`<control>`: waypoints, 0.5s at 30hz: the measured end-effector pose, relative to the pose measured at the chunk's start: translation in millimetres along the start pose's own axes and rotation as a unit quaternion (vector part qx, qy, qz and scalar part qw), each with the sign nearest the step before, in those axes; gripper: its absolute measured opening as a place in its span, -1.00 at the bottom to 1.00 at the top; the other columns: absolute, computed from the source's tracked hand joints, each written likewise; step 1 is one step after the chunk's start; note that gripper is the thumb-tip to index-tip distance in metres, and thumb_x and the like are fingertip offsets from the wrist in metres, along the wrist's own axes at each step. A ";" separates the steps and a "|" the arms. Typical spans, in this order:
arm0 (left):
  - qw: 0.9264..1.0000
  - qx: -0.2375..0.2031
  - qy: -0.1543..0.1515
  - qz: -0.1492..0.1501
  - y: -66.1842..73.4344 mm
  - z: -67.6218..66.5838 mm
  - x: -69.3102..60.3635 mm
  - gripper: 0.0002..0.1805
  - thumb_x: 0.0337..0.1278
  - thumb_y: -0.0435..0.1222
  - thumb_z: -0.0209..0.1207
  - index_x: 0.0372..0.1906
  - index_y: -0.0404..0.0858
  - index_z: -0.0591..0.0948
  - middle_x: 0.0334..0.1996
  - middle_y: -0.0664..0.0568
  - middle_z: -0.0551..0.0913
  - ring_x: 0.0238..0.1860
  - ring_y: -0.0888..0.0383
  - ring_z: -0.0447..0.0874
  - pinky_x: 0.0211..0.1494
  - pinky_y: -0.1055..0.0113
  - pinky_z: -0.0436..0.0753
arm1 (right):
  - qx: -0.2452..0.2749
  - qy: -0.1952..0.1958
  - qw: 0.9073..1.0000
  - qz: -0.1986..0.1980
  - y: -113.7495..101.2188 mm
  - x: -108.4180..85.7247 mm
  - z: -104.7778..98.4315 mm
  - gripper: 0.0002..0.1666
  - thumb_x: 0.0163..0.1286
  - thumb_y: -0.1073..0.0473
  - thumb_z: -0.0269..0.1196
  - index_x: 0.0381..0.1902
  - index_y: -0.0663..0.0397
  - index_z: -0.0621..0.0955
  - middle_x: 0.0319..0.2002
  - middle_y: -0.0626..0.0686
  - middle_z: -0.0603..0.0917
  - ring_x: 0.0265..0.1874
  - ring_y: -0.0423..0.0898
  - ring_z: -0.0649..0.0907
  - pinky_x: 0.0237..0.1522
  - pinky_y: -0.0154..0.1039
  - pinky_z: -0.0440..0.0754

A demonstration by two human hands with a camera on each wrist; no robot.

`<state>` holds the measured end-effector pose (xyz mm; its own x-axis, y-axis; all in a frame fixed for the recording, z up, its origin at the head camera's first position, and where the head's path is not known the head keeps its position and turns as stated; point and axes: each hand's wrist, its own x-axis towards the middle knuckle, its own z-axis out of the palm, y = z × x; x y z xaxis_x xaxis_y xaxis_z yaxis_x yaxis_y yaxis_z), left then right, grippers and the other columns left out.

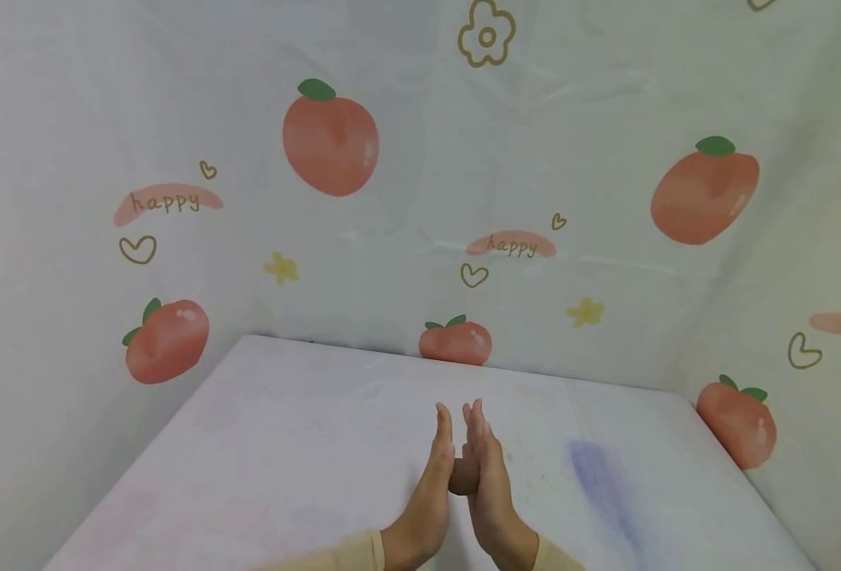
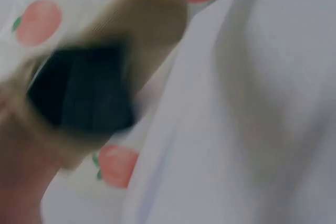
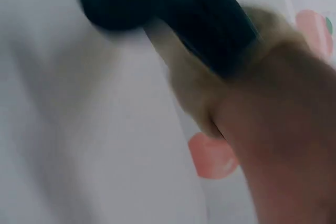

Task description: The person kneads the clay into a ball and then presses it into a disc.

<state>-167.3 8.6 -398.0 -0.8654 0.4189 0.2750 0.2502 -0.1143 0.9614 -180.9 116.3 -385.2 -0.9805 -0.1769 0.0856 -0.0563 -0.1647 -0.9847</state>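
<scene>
A small, smooth brown ball [image 1: 464, 477] sits between the two palms in the head view, held above the white table. On its left side the left hand [image 1: 426, 501] presses it, fingers straight and pointing away. The right hand [image 1: 492, 492] faces it from the other side, also with straight fingers, its palm against the ball. Part of the ball is hidden by the hands. Both wrist views are blurred: the left wrist view has a beige sleeve [image 2: 152, 24] with a dark band [image 2: 84, 87], and the right wrist view a dark band [image 3: 210, 24] beside bare skin.
A white table [image 1: 306, 428] spreads beneath the hands, with a bluish smudge [image 1: 605, 484] to their right. Pale walls [image 1: 406, 159] printed with red fruit, hearts and flowers enclose its back and sides.
</scene>
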 end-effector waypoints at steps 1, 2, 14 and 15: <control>1.000 -0.001 0.003 -0.003 0.8 0.0 0.8 -0.40 0.53 -0.02 -0.65 0.49 -0.02 -0.50 0.50 0.19 -0.56 0.49 0.03 -0.69 0.39 -0.28 -0.57 | -0.003 -0.001 1.000 0.003 0.7 -1.4 0.5 -0.19 0.55 -0.30 -0.49 0.54 -0.02 -0.31 0.56 0.12 -0.28 0.46 0.04 0.11 0.47 0.20 -0.25; 1.000 0.001 0.003 -0.004 1.6 0.4 0.7 -0.40 0.53 -0.01 -0.66 0.49 0.00 -0.50 0.50 0.20 -0.57 0.49 0.03 -0.69 0.38 -0.29 -0.58 | -0.004 0.000 1.000 0.006 1.3 -2.1 0.8 -0.20 0.55 -0.30 -0.50 0.54 -0.04 -0.32 0.56 0.12 -0.29 0.46 0.06 0.09 0.46 0.22 -0.25; 0.999 0.019 0.036 -0.015 -2.8 -3.4 12.9 -0.36 0.52 0.02 -0.68 0.49 -0.15 -0.48 0.49 0.12 -0.63 0.49 0.06 -0.73 0.43 -0.22 -0.55 | -0.012 0.024 1.000 0.015 4.0 -6.9 7.0 -0.17 0.55 -0.31 -0.49 0.54 0.01 -0.31 0.56 0.10 -0.33 0.51 0.06 -0.16 0.39 0.33 -0.40; 0.999 0.018 0.030 -0.015 -3.2 -3.5 12.5 -0.36 0.52 0.02 -0.68 0.49 -0.16 -0.48 0.49 0.09 -0.62 0.48 0.04 -0.72 0.42 -0.23 -0.55 | -0.009 0.021 1.000 0.010 4.5 -7.3 6.3 -0.18 0.55 -0.29 -0.51 0.54 0.02 -0.32 0.55 0.13 -0.33 0.50 0.05 -0.36 0.39 0.33 -0.41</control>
<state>-180.5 11.1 -397.6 -0.8970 0.3664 0.2474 0.2386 -0.0699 0.9686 -172.8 110.8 -389.3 -0.9884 -0.1400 0.0590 -0.0386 -0.1443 -0.9888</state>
